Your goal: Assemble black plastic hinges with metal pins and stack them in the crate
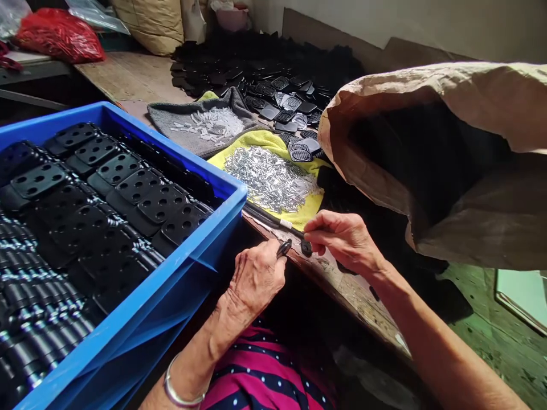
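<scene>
My left hand (257,276) is closed round a small black plastic part (284,248) at the table edge. Close to its right, my right hand (342,239) has its fingertips pinched together beside another small black piece (306,247); what lies between those fingertips is too small to make out. Just beyond both hands, a black rod with a white band (285,224) lies along the edge. Behind it, many small metal pins (273,179) are heaped on a yellow cloth (302,218). White pieces (216,122) lie on a grey cloth (164,117).
A blue crate (192,250) of black perforated parts (119,169) fills the left. Black pads (284,115) are piled at the back. An open brown sack (444,250) stands at the right, beside a pale green book (523,296). A red bag (60,35) sits at the far left.
</scene>
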`<state>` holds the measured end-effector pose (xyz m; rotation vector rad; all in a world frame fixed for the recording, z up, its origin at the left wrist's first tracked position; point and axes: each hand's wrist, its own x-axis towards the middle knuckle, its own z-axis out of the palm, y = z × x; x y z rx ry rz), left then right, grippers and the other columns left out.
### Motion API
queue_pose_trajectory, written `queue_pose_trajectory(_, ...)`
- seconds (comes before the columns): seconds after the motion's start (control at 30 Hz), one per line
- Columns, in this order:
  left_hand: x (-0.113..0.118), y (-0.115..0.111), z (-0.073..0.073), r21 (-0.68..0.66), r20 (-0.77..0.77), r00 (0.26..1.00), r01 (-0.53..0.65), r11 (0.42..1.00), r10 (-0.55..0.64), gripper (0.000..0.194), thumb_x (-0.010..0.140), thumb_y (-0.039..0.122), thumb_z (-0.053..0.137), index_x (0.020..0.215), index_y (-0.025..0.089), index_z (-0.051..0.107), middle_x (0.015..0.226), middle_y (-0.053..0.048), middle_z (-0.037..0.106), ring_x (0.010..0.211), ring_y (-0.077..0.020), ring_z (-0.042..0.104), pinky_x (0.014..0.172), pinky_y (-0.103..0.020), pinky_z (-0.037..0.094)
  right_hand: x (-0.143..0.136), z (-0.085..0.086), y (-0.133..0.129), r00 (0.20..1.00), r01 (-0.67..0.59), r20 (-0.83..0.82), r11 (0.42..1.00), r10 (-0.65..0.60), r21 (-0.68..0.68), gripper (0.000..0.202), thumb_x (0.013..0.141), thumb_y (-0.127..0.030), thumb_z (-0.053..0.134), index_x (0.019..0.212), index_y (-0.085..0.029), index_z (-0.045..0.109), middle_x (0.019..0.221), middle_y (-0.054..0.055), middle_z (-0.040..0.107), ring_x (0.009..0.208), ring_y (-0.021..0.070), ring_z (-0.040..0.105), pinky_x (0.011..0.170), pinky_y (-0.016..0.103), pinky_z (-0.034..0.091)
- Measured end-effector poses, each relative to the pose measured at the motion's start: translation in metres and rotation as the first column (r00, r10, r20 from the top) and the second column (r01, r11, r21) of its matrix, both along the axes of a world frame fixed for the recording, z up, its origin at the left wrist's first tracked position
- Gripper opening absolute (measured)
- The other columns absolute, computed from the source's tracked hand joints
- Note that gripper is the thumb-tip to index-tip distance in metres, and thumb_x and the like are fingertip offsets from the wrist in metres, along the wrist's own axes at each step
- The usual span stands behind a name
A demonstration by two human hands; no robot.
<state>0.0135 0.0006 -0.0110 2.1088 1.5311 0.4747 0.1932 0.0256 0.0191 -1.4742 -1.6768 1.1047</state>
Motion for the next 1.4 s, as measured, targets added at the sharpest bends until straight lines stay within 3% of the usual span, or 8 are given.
queue_pose_trajectory(0.23, 0.01, -0.005, 0.023, -0.058, -0.329, 0.936, 0.108, 0.992, -0.121, 0.025, 0.084, 0.012, 0.034, 0.089, 0.018, 0.058, 0.083, -0.007, 0.063, 0.068, -0.018, 0.058, 0.057, -0.03, 0.03, -0.004, -0.009, -0.014, 0.992, -0.001, -0.128, 0.992, 0.017, 0.123, 0.006, 0.076, -0.014, 0.058, 0.078, -0.015, 0.063, 0.066, -0.001, 0.057, 0.054, 0.0092, 0.052, 0.05, 0.022, 0.042)
queue_pose_trajectory(0.6, 0.015, -0.005, 0.022, 0.036, -0.383, 0.917, 0.132, 0.991, -0.108, 0.028, 0.084, 0.015, 0.031, 0.091, 0.02, 0.058, 0.077, -0.005, 0.061, 0.063, -0.0214, 0.06, 0.05, -0.03, 0.031, -0.008, 0.004, -0.012, 0.943, -0.179, 0.33, 0.914, 0.053, 0.364, 0.013, 0.072, -0.004, 0.047, 0.072, -0.017, 0.049, 0.059, -0.004, 0.05, 0.051, 0.0066, 0.042, 0.05, 0.018, 0.034)
queue_pose_trajectory(0.73, 0.018, -0.003, 0.024, 0.023, -0.379, 0.92, 0.12, 0.993, -0.103, 0.03, 0.083, 0.015, 0.03, 0.091, 0.019, 0.058, 0.078, -0.006, 0.064, 0.064, -0.0226, 0.063, 0.051, -0.03, 0.035, -0.01, 0.012, -0.008, 0.815, -0.374, 0.572, 0.839, 0.093, 0.396, 0.015, 0.072, -0.003, 0.042, 0.077, -0.017, 0.046, 0.06, -0.003, 0.049, 0.049, 0.0083, 0.041, 0.049, 0.02, 0.031)
queue_pose_trajectory(0.97, 0.023, 0.004, 0.026, -0.046, -0.354, 0.927, 0.112, 0.993, -0.121, 0.032, 0.077, 0.009, 0.033, 0.092, 0.016, 0.061, 0.074, -0.01, 0.066, 0.066, -0.0232, 0.066, 0.055, -0.03, 0.041, -0.023, 0.041, -0.006, 0.401, -0.711, 0.895, 0.682, 0.193, 0.171, 0.019, 0.079, 0.001, 0.038, 0.081, -0.015, 0.046, 0.07, 0.004, 0.054, 0.057, 0.0134, 0.049, 0.054, 0.026, 0.032)
queue_pose_trajectory(1.07, 0.022, 0.007, 0.024, -0.091, -0.305, 0.939, 0.138, 0.986, -0.159, 0.032, 0.074, 0.008, 0.035, 0.09, 0.014, 0.063, 0.073, -0.012, 0.066, 0.068, -0.0256, 0.066, 0.055, -0.03, 0.041, -0.027, 0.048, -0.005, 0.319, -0.771, 0.924, 0.625, 0.21, 0.123, 0.02, 0.085, -0.001, 0.035, 0.081, -0.016, 0.047, 0.069, 0.004, 0.054, 0.057, 0.014, 0.049, 0.053, 0.026, 0.032)
queue_pose_trajectory(1.17, 0.018, 0.008, 0.022, -0.077, -0.276, 0.952, 0.114, 0.991, -0.131, 0.032, 0.075, 0.009, 0.037, 0.093, 0.016, 0.062, 0.079, -0.012, 0.067, 0.068, -0.025, 0.065, 0.057, -0.031, 0.04, -0.03, 0.035, -0.009, 0.357, -0.778, 0.92, 0.597, 0.161, 0.197, 0.021, 0.085, -0.001, 0.035, 0.083, -0.015, 0.05, 0.069, 0.005, 0.055, 0.058, 0.0153, 0.051, 0.054, 0.027, 0.037)
queue_pose_trajectory(1.3, 0.012, 0.006, 0.019, -0.047, -0.225, 0.968, 0.101, 0.994, -0.109, 0.028, 0.08, 0.012, 0.036, 0.091, 0.018, 0.062, 0.083, -0.01, 0.066, 0.074, -0.0241, 0.063, 0.064, -0.032, 0.04, -0.029, -0.003, -0.026, 0.652, -0.606, 0.749, 0.513, -0.119, 0.608, 0.022, 0.085, -0.003, 0.038, 0.102, -0.007, 0.052, 0.081, 0.014, 0.061, 0.074, 0.022, 0.059, 0.066, 0.034, 0.048)
queue_pose_trajectory(1.4, 0.007, 0.006, 0.015, -0.079, -0.108, 0.993, 0.04, 0.996, -0.048, 0.026, 0.082, 0.015, 0.038, 0.094, 0.02, 0.06, 0.079, -0.008, 0.066, 0.074, -0.0235, 0.063, 0.066, -0.032, 0.04, -0.022, -0.018, -0.032, 0.867, -0.341, 0.494, 0.641, -0.069, 0.687, 0.027, 0.084, -0.003, 0.041, 0.109, -0.009, 0.049, 0.09, 0.014, 0.063, 0.08, 0.0186, 0.062, 0.069, 0.028, 0.05)
